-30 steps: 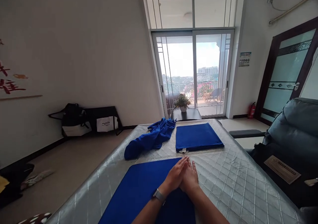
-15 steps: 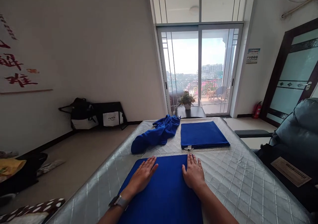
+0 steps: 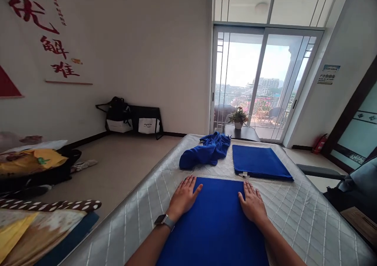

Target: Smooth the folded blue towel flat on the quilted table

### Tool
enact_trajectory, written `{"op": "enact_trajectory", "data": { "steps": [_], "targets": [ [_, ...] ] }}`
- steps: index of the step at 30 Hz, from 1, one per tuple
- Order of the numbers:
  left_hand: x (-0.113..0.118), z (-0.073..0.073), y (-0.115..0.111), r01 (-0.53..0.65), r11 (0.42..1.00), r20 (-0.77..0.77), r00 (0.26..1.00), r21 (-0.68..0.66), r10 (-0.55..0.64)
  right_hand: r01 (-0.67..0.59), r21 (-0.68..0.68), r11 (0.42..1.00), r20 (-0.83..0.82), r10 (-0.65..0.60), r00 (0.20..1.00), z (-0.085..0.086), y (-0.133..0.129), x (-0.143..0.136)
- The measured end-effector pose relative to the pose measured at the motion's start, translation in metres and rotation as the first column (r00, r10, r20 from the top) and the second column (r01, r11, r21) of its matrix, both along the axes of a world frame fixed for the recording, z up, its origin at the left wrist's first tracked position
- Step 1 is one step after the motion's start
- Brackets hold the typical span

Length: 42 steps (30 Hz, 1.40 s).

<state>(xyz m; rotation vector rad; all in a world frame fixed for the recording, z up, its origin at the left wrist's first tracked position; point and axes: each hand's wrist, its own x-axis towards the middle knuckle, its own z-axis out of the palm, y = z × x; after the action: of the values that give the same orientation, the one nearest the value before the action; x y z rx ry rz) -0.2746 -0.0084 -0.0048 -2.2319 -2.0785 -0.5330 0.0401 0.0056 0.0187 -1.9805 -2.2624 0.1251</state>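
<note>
A flat, smooth blue cloth lies before me on the silver quilted surface, its near end cut off by the view. My left hand rests open at its far left corner, palm down, a watch on the wrist. On the far right corner lies my right hand, also open, fingers stretched forward. Just beyond is a neatly folded blue cloth with a small white tag at its near edge. Left of that, a crumpled blue cloth sits in a loose heap.
A small dark table with a potted plant stands past the far edge, before a glass sliding door. To the right are a grey chair and a cardboard piece. Bags and bedding lie at left; a black bag stands by the wall.
The view has swung left. My left hand has shifted outward from the top of the cloth to its left edge; my right hand stays at the right corner.
</note>
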Motion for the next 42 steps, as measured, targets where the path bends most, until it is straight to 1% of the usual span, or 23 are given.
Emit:
{"op": "enact_trajectory", "data": {
  "steps": [4, 7, 9, 11, 14, 17, 20, 22, 26, 29, 31, 33, 35, 36, 38, 39, 40, 42],
  "targets": [
    [0.000, -0.002, 0.000, -0.008, 0.999, 0.040, 0.999, 0.039, 0.006, 0.008, -0.003, 1.000, 0.027, -0.008, 1.000, 0.008, -0.005, -0.003],
    [0.000, -0.002, 0.000, -0.008, 0.999, 0.055, 0.998, 0.046, 0.006, 0.048, 0.022, 0.999, 0.035, -0.049, 0.998, 0.017, -0.013, -0.007],
    [-0.001, -0.002, 0.001, 0.001, 0.999, 0.056, 0.998, 0.044, -0.003, 0.063, 0.051, 0.997, 0.043, -0.065, 0.997, 0.023, -0.021, -0.008],
    [-0.002, -0.004, 0.002, 0.023, 0.999, 0.044, 0.999, 0.037, -0.025, 0.042, 0.069, 0.997, 0.058, -0.046, 0.997, 0.026, -0.033, -0.008],
    [-0.003, -0.006, 0.003, 0.034, 0.999, 0.041, 0.999, 0.033, -0.035, 0.007, 0.044, 0.999, 0.072, -0.010, 0.997, 0.022, -0.058, -0.006],
    [-0.002, -0.006, 0.003, 0.006, 1.000, 0.053, 0.999, 0.030, -0.008, 0.005, -0.019, 1.000, 0.060, -0.004, 0.998, 0.011, -0.082, -0.003],
    [-0.002, -0.004, 0.002, -0.005, 1.000, 0.042, 0.999, 0.017, 0.004, 0.017, -0.037, 0.999, 0.024, -0.016, 1.000, 0.002, -0.096, 0.000],
    [-0.003, -0.004, 0.003, 0.001, 1.000, 0.033, 0.999, 0.014, -0.001, 0.017, -0.042, 0.999, -0.007, -0.018, 1.000, 0.002, -0.100, 0.000],
    [-0.005, -0.008, 0.005, 0.035, 0.999, 0.013, 0.999, 0.001, -0.035, 0.015, -0.052, 0.999, -0.067, -0.018, 0.998, 0.010, -0.102, 0.002],
    [-0.011, -0.011, 0.007, 0.037, 0.999, -0.013, 0.999, -0.013, -0.037, 0.013, -0.042, 0.999, -0.107, -0.017, 0.994, 0.012, -0.104, 0.004],
    [-0.015, -0.009, 0.009, 0.060, 0.998, -0.039, 0.997, -0.036, -0.061, 0.014, -0.033, 0.999, -0.131, -0.018, 0.991, 0.010, -0.105, 0.006],
    [-0.014, -0.001, 0.011, 0.079, 0.994, -0.073, 0.994, -0.078, -0.085, 0.020, -0.028, 0.999, -0.153, -0.024, 0.988, 0.005, -0.104, 0.008],
    [0.001, 0.012, 0.010, 0.051, 0.994, -0.098, 0.993, -0.096, -0.061, 0.019, -0.023, 1.000, -0.176, -0.022, 0.984, 0.000, -0.102, 0.010],
    [0.015, 0.018, 0.008, 0.031, 0.996, -0.105, 0.994, -0.086, -0.040, 0.013, -0.021, 1.000, -0.189, -0.016, 0.982, -0.003, -0.101, 0.011],
    [0.057, 0.028, 0.001, 0.037, 0.999, -0.095, 0.995, -0.039, -0.041, -0.003, -0.015, 1.000, -0.215, -0.001, 0.977, -0.008, -0.098, 0.013],
    [0.082, 0.030, -0.005, 0.093, 0.996, -0.077, 0.993, -0.014, -0.094, -0.008, -0.013, 1.000, -0.224, 0.005, 0.975, -0.009, -0.098, 0.014],
    [0.109, 0.030, -0.012, 0.183, 0.983, -0.061, 0.981, -0.007, -0.183, -0.013, -0.011, 1.000, -0.229, 0.010, 0.973, -0.011, -0.097, 0.014],
    [0.158, 0.026, -0.029, 0.364, 0.931, -0.058, 0.930, 0.003, -0.363, -0.050, -0.001, 0.999, -0.226, 0.048, 0.973, -0.013, -0.097, 0.016]
  ]
}}
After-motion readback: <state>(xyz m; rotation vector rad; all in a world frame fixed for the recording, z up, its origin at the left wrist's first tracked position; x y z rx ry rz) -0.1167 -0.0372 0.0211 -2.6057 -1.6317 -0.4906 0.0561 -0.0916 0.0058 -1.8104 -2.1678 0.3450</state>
